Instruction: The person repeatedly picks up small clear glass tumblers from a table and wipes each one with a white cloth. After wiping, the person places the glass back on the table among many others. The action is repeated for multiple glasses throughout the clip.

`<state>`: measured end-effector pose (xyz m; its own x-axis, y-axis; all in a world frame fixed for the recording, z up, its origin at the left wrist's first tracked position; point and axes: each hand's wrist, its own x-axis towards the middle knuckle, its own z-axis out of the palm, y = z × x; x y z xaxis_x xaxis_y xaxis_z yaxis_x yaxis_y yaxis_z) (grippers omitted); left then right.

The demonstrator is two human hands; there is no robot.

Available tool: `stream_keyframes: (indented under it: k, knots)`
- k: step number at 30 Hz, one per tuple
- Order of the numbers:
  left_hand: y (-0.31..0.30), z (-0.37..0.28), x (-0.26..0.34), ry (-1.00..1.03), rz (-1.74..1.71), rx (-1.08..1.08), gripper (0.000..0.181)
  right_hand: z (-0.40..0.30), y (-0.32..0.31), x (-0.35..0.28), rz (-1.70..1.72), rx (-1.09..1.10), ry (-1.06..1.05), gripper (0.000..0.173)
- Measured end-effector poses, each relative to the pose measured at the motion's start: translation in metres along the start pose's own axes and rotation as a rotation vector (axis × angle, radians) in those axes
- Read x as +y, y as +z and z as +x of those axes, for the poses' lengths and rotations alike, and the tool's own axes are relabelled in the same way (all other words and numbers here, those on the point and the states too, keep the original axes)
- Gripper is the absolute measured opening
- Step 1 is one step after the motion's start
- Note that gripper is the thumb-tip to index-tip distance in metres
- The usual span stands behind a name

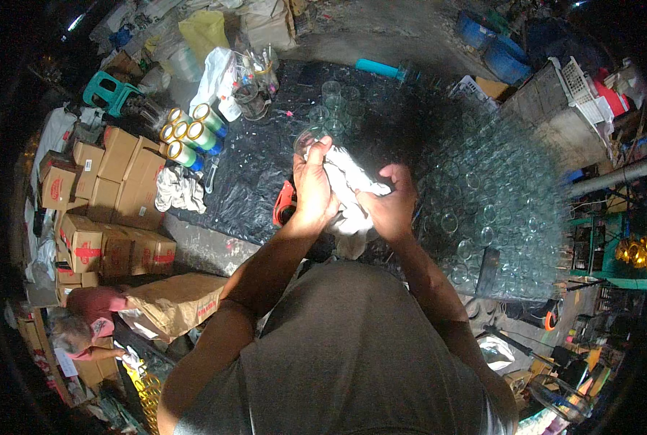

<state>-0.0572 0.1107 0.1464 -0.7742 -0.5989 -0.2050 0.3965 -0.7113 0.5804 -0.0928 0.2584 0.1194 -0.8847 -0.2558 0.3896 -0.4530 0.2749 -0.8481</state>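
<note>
My left hand (313, 187) grips a clear drinking glass (305, 140) whose rim points away from me, its thumb on the near side. A crumpled white cloth (346, 174) lies against the glass and trails down between my hands. My right hand (393, 205) is closed around a fold of this cloth, with the thumb raised. Just left of my left wrist lies a red tape dispenser (284, 204), partly hidden by the forearm. Beyond my hands a small group of clear glasses (334, 103) stands on the black plastic table cover (258, 179).
Many clear glasses (486, 212) crowd the table's right side. Several gold-rimmed glasses (197, 133) stand at the left, near a crumpled white rag (181, 190). Cardboard boxes (119, 179) are stacked beyond the left edge. At lower left a person (87, 331) works beside gold rings (150, 399).
</note>
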Motion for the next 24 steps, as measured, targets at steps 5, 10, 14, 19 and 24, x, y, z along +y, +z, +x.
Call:
stream_keyframes:
  k: [5,10,14,19,24]
  knots:
    - [0.006,-0.002,-0.004,0.087,0.098,0.043,0.037,0.003,0.013,-0.010,0.139,-0.103,0.302,0.058]
    - [-0.003,0.008,-0.001,0.045,0.050,0.022,0.028,0.004,0.016,-0.010,0.292,-0.243,0.464,0.053]
    - [-0.009,0.016,0.017,0.012,-0.017,0.006,0.020,-0.006,-0.026,-0.007,0.352,-0.380,0.339,0.042]
    - [-0.007,0.008,0.015,-0.014,-0.020,-0.018,0.020,-0.016,-0.034,-0.027,0.173,-0.131,0.074,0.030]
    - [0.002,-0.001,0.006,-0.037,0.013,-0.001,0.021,-0.004,-0.015,-0.026,0.027,-0.100,0.124,0.038]
